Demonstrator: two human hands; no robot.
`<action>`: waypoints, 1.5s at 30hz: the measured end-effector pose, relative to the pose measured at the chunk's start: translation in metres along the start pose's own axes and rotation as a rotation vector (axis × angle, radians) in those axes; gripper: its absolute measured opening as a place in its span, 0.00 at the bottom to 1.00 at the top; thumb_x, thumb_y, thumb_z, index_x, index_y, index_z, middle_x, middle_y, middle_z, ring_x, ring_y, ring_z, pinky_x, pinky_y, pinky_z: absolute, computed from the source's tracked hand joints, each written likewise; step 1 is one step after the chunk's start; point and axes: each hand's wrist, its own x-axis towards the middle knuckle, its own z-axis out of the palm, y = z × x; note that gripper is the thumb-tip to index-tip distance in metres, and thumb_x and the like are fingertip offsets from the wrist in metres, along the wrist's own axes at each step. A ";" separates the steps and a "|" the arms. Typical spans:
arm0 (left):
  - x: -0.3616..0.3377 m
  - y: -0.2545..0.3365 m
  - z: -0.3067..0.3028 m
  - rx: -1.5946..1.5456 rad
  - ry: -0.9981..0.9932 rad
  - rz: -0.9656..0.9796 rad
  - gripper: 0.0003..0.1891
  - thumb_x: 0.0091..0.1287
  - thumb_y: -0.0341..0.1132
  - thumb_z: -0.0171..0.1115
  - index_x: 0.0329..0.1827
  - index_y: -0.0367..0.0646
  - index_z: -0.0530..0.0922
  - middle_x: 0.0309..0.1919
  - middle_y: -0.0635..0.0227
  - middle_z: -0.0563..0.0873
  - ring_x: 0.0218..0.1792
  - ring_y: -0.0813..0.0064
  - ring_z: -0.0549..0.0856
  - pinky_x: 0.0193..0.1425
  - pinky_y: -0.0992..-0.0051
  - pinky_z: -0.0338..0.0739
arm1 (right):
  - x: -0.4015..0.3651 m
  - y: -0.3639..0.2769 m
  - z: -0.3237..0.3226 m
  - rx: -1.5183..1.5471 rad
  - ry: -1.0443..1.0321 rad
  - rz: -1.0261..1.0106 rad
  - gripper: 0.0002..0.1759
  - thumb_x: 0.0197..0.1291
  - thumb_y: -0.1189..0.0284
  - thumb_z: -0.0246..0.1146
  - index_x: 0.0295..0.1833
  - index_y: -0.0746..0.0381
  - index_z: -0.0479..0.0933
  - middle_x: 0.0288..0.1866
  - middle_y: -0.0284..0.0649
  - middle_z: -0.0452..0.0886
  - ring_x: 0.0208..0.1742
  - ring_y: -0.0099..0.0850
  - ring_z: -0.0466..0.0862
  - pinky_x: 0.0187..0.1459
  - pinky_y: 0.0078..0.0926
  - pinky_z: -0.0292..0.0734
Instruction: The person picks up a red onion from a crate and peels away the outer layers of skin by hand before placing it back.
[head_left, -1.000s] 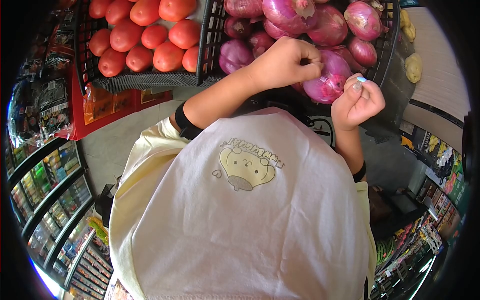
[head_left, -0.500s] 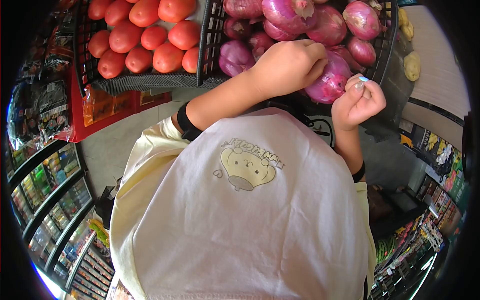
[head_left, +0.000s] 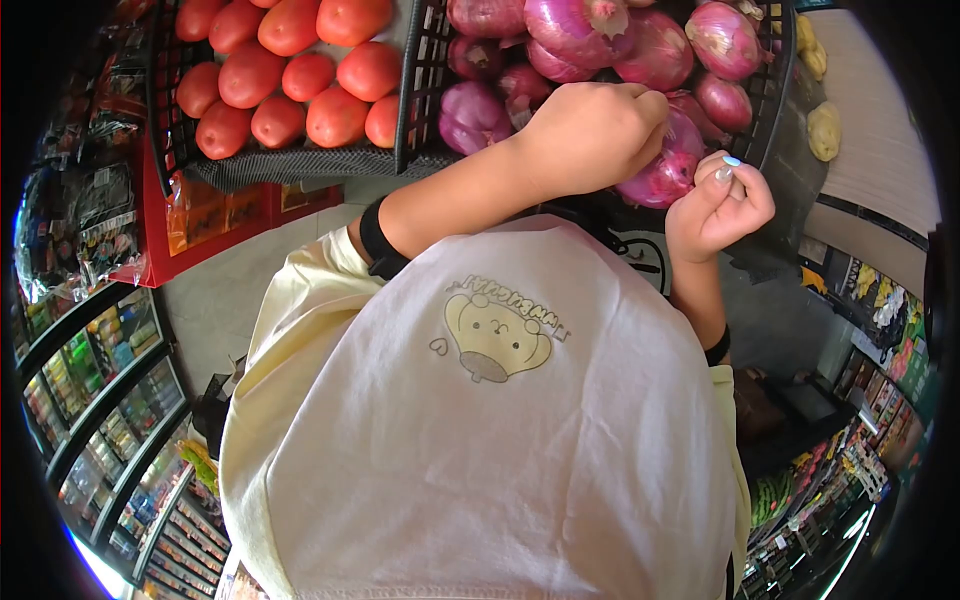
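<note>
Red onions (head_left: 655,52) fill a black plastic basket (head_left: 425,75) in front of me. One red onion (head_left: 665,170) lies between my two hands near the basket's front edge, its upper part covered. Over its left side, my left hand (head_left: 595,135) is closed, knuckles up and fingertips hidden, apparently gripping it. At the onion's right side, my right hand (head_left: 720,205) is curled with thumb and forefinger pinched together. One of its nails is blue. Whether anything small sits in that pinch is hidden.
Left of the onions, another black basket holds tomatoes (head_left: 250,75). Potatoes (head_left: 824,132) lie to the right beside a pale surface (head_left: 880,140). A red display box (head_left: 160,240) and packaged goods stand at the left, with glass-fronted shelves (head_left: 100,390) behind.
My left hand has shifted slightly right and covers more of the onion. The onion has moved a little to the right and toward me. My right hand has hardly moved.
</note>
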 end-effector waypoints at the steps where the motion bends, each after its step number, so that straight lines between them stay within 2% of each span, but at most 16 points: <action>1: 0.000 -0.002 0.000 -0.009 0.021 0.008 0.07 0.57 0.33 0.60 0.31 0.40 0.74 0.23 0.61 0.79 0.26 0.59 0.80 0.27 0.64 0.75 | 0.000 -0.001 0.000 -0.004 0.008 0.003 0.11 0.64 0.83 0.46 0.50 0.70 0.56 0.33 0.44 0.68 0.20 0.20 0.65 0.21 0.18 0.65; 10: -0.006 -0.023 -0.004 0.031 0.049 -0.022 0.07 0.55 0.33 0.61 0.30 0.40 0.72 0.23 0.62 0.79 0.26 0.59 0.80 0.27 0.64 0.75 | 0.000 0.001 -0.006 -0.005 0.028 0.010 0.10 0.64 0.82 0.46 0.50 0.69 0.56 0.27 0.41 0.66 0.20 0.21 0.64 0.23 0.20 0.66; 17: -0.015 -0.051 0.004 0.303 0.075 0.040 0.06 0.56 0.33 0.60 0.28 0.43 0.71 0.22 0.65 0.78 0.23 0.63 0.80 0.23 0.68 0.75 | -0.001 0.000 -0.012 0.014 0.036 0.070 0.10 0.65 0.80 0.46 0.50 0.69 0.56 0.26 0.40 0.66 0.21 0.22 0.64 0.24 0.21 0.66; 19: -0.017 -0.057 0.005 0.415 0.115 0.118 0.06 0.55 0.33 0.59 0.27 0.44 0.71 0.21 0.68 0.77 0.22 0.67 0.81 0.22 0.70 0.75 | -0.001 0.000 -0.013 0.030 0.036 0.112 0.10 0.65 0.80 0.45 0.50 0.68 0.56 0.25 0.39 0.65 0.21 0.23 0.64 0.25 0.21 0.66; 22: -0.021 -0.059 0.005 0.520 0.089 0.110 0.07 0.52 0.32 0.60 0.25 0.46 0.69 0.21 0.70 0.75 0.21 0.71 0.81 0.22 0.71 0.75 | 0.001 -0.004 -0.012 0.005 0.077 0.174 0.09 0.66 0.79 0.44 0.50 0.65 0.57 0.21 0.38 0.63 0.20 0.23 0.60 0.25 0.25 0.64; 28: -0.031 -0.078 0.001 0.705 0.086 0.085 0.09 0.49 0.34 0.61 0.22 0.48 0.67 0.17 0.73 0.73 0.20 0.73 0.80 0.22 0.74 0.73 | -0.002 0.001 -0.021 0.032 0.103 0.254 0.09 0.66 0.78 0.44 0.51 0.64 0.56 0.21 0.37 0.63 0.22 0.23 0.60 0.27 0.25 0.63; 30: -0.033 -0.080 -0.001 0.743 0.111 0.084 0.10 0.51 0.35 0.62 0.20 0.48 0.68 0.14 0.73 0.73 0.18 0.73 0.79 0.22 0.76 0.72 | -0.003 0.002 -0.023 0.033 0.104 0.259 0.10 0.66 0.77 0.44 0.51 0.64 0.56 0.21 0.37 0.63 0.22 0.24 0.60 0.27 0.25 0.63; 32: -0.032 -0.073 -0.007 0.640 0.069 0.060 0.14 0.55 0.43 0.63 0.18 0.46 0.72 0.14 0.69 0.78 0.17 0.74 0.80 0.21 0.72 0.73 | -0.003 0.002 -0.023 0.035 0.104 0.262 0.10 0.67 0.77 0.44 0.52 0.64 0.56 0.21 0.37 0.63 0.22 0.24 0.61 0.27 0.25 0.63; 33: -0.031 -0.066 -0.009 0.641 0.069 0.059 0.14 0.55 0.43 0.63 0.18 0.46 0.72 0.14 0.69 0.78 0.17 0.74 0.80 0.21 0.72 0.73 | -0.003 0.002 -0.021 0.033 0.105 0.260 0.10 0.67 0.77 0.44 0.52 0.64 0.56 0.21 0.37 0.63 0.22 0.24 0.60 0.27 0.25 0.63; 35: -0.024 -0.047 -0.010 0.394 0.038 -0.161 0.16 0.57 0.45 0.62 0.19 0.44 0.75 0.16 0.64 0.80 0.20 0.68 0.82 0.24 0.67 0.75 | -0.002 0.001 -0.019 0.030 0.107 0.258 0.10 0.67 0.77 0.44 0.51 0.64 0.56 0.21 0.37 0.63 0.22 0.24 0.60 0.27 0.25 0.63; 36: -0.020 -0.041 -0.011 0.394 0.038 -0.160 0.16 0.57 0.45 0.62 0.19 0.44 0.75 0.16 0.64 0.80 0.20 0.68 0.82 0.24 0.67 0.75 | -0.002 0.000 -0.017 0.029 0.098 0.243 0.10 0.66 0.78 0.44 0.51 0.64 0.56 0.21 0.37 0.63 0.22 0.23 0.60 0.27 0.25 0.63; 38: -0.012 -0.030 -0.012 -0.108 0.003 -0.156 0.12 0.61 0.42 0.61 0.28 0.42 0.78 0.17 0.61 0.79 0.20 0.61 0.80 0.25 0.68 0.74 | -0.002 0.000 -0.015 0.026 0.089 0.227 0.09 0.66 0.78 0.44 0.51 0.64 0.56 0.21 0.37 0.63 0.22 0.23 0.60 0.27 0.25 0.63; 40: -0.006 -0.020 -0.009 -0.232 -0.025 -0.051 0.13 0.60 0.41 0.62 0.29 0.39 0.78 0.19 0.60 0.79 0.19 0.64 0.80 0.25 0.70 0.73 | -0.002 0.002 -0.014 0.033 0.060 0.148 0.10 0.66 0.78 0.45 0.50 0.67 0.56 0.24 0.38 0.65 0.22 0.23 0.63 0.26 0.22 0.65; 42: -0.001 -0.014 -0.008 -0.313 -0.093 -0.088 0.13 0.60 0.40 0.63 0.28 0.37 0.77 0.18 0.61 0.79 0.19 0.68 0.80 0.24 0.72 0.72 | -0.002 0.002 -0.012 0.036 0.046 0.107 0.10 0.66 0.78 0.46 0.50 0.68 0.56 0.25 0.38 0.65 0.22 0.22 0.64 0.25 0.20 0.65; 45: 0.005 -0.013 -0.009 -0.256 -0.146 -0.108 0.13 0.60 0.39 0.62 0.28 0.37 0.76 0.17 0.62 0.79 0.18 0.71 0.79 0.23 0.74 0.71 | -0.004 0.004 -0.011 0.024 0.027 0.050 0.10 0.65 0.79 0.46 0.50 0.68 0.56 0.24 0.38 0.66 0.21 0.22 0.64 0.26 0.21 0.67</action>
